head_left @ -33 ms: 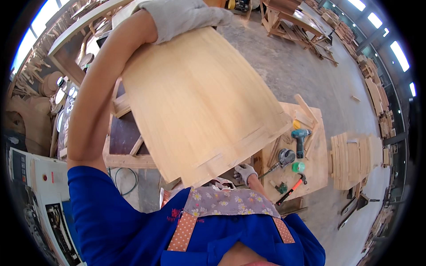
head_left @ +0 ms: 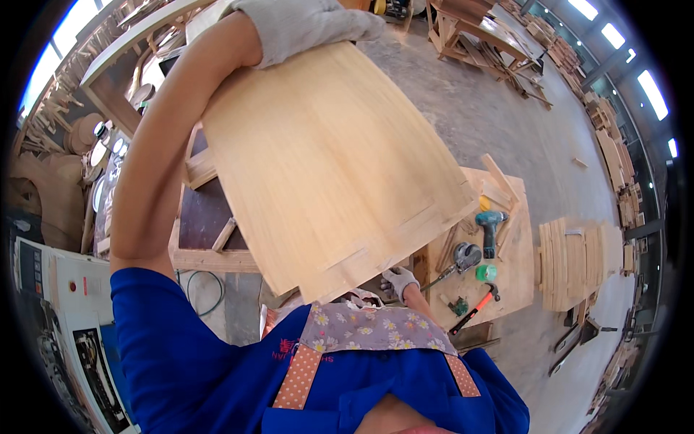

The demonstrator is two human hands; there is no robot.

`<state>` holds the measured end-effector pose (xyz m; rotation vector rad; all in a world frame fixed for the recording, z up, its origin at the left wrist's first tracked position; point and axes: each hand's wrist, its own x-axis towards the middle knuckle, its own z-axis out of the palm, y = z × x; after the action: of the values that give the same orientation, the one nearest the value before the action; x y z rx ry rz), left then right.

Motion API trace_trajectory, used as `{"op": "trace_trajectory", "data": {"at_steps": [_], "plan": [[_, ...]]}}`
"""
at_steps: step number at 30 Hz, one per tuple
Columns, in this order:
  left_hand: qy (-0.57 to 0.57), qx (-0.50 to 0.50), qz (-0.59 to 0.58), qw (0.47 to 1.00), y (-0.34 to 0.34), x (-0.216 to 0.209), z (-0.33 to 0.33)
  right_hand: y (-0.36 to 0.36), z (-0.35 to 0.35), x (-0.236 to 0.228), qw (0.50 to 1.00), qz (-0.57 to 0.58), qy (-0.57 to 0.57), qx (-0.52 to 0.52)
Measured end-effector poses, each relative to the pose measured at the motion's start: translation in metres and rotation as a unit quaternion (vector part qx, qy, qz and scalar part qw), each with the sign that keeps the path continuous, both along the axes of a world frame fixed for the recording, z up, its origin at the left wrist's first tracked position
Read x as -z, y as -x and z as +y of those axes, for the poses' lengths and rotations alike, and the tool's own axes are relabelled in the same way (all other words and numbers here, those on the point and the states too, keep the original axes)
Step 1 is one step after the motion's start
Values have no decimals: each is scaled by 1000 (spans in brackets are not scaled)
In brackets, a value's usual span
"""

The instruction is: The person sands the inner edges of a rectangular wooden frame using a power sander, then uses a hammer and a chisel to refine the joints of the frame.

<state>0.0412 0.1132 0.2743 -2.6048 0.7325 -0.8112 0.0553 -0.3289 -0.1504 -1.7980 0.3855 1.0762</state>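
Note:
A large pale wooden panel (head_left: 325,166) stands tilted in front of my chest, with notched corners along its lower edge. My left hand (head_left: 311,30), in a light grey work glove, is bent over the panel's far edge and grips it; its fingertips are partly out of sight. The left arm is raised alongside the panel. My right hand (head_left: 400,282), also gloved, is low by my waist, just beyond the panel's lower edge. Its fingers look slightly apart and loosely bent, and I see nothing held in them.
To the right, a wooden worktable (head_left: 463,289) carries a cordless drill (head_left: 491,230), a round sander (head_left: 466,254), a green tape roll (head_left: 486,273), a hammer (head_left: 477,309) and wood strips. Stacked boards (head_left: 575,264) stand beyond it. A white machine cabinet (head_left: 65,289) is at left.
The panel and my left hand have shifted slightly to the right. My right hand stays about where it was.

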Motion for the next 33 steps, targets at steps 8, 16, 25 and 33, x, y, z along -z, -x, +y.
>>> {"op": "trace_trajectory", "data": {"at_steps": [8,16,25,33], "plan": [[181,-57,183,965,-3,-20,-23,21,5,-8,998,-36,12,-49],[260,-83,196,942,-51,-36,-46,27,-10,-18,999,-43,-4,19],[88,-20,133,987,-84,-19,-57,47,-61,28,996,11,-25,82],[232,-58,192,952,-108,-27,-85,51,-66,14,991,-9,-35,126]]}}
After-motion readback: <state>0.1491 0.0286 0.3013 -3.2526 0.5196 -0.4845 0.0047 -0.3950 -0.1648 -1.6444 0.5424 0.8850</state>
